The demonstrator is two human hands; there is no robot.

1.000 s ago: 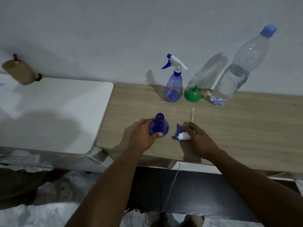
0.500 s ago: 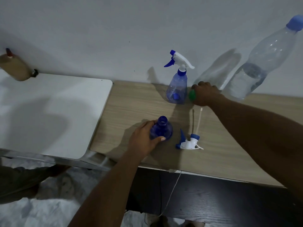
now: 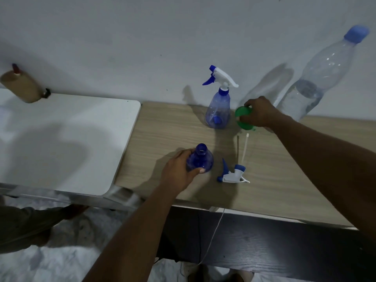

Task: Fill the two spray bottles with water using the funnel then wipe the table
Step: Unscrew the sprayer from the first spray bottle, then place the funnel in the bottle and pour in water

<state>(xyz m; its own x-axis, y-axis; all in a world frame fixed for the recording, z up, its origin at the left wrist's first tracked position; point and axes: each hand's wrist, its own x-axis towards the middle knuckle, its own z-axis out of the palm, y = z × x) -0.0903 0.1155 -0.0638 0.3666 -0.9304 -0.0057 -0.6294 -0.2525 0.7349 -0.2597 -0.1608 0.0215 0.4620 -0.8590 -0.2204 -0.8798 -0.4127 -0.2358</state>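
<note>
The big water bottle [image 3: 317, 78] stands capped just behind the right hand [image 3: 258, 113], with nothing poured yet, it seems. A capped spray bottle [image 3: 217, 110] stands beside those fingers. The left hand [image 3: 179, 169] curls around the opened spray bottle [image 3: 200, 159]. Right fingers clasp the green funnel [image 3: 242, 113]. Filling and wiping remain.

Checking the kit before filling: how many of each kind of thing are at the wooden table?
Spray bottles: 2, the assembled spray bottle and the open spray bottle held by the left hand
Loose trigger head: 1
Green funnel: 1, held by the right hand
Water bottle: 1
Total: 5
</note>
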